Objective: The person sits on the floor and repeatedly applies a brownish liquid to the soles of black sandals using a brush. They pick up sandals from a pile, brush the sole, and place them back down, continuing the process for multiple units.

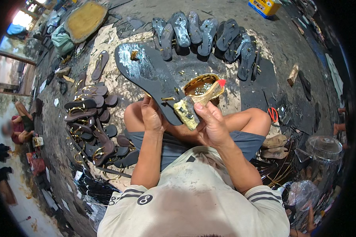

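Note:
My left hand (152,114) grips the edge of a large dark sandal sole (148,69) near its lower end, with fingers underneath. A wet, shiny glue film covers its far end, and short gold strap ends poke through it. In my right hand (213,123) is a flat paintbrush (211,94), its wooden handle tipped red and pointing away from me. Yellowish crusted glue coats the brush's head, which lies over the sole's near end; whether it touches is unclear. Just beyond the brush stands a tub of amber glue (199,87), partly covered by the handle.
An arc of upturned soles (207,35), several with shiny glue, lies ahead. Gold-strapped sandals (95,136) are heaped left. Red-handled scissors (272,114), shoe lasts (274,147) and a fan (323,149) are at right. A round block (86,20) and yellow can (264,7) stand farther off.

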The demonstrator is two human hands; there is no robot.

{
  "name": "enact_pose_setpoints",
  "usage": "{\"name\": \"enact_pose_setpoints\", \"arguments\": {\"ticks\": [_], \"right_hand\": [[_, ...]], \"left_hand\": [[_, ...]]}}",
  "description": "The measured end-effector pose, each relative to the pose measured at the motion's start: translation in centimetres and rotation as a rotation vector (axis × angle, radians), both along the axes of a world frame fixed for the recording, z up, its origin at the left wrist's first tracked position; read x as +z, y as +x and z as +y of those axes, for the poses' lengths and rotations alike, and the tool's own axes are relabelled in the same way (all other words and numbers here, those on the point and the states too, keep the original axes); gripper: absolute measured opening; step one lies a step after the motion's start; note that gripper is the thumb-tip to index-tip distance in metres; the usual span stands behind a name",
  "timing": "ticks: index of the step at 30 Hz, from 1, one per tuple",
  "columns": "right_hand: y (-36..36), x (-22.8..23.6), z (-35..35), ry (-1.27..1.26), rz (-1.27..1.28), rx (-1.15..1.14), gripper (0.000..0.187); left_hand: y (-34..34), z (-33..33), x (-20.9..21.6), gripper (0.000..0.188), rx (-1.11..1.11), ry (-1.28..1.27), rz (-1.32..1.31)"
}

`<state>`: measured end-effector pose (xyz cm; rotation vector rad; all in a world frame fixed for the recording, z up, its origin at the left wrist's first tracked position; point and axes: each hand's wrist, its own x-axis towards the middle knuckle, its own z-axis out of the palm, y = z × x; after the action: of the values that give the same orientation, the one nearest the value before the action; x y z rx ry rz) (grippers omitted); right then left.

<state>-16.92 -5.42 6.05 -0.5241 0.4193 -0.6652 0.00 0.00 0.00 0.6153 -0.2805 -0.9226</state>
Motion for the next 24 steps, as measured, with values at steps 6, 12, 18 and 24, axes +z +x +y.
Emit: {"name": "enact_pose_setpoints", "arguments": {"ticks": [6, 12, 18, 24], "right_hand": [[-0.5, 0.5, 0.4, 0.033, 0.052, -0.028, 0.039], [0.1, -0.2, 0.2, 0.023, 0.013, -0.063, 0.041], [1.1, -0.5, 1.3, 0.074, -0.015, 0.066, 0.039], [1.5, 3.4, -2.8, -0.577, 0.299, -0.160, 0.028]], "left_hand": [[-1.0, 0.4, 0.2, 0.023, -0.094, 0.065, 0.033], [-0.3, -0.2, 1.3, 0.057, -0.134, 0.079, 0.062], [0.4, -3.9, 7.4, 0.077, 0.019, -0.087, -0.030], [1.2, -4.9, 7.1, 0.059, -0.024, -0.110, 0.118]]}}
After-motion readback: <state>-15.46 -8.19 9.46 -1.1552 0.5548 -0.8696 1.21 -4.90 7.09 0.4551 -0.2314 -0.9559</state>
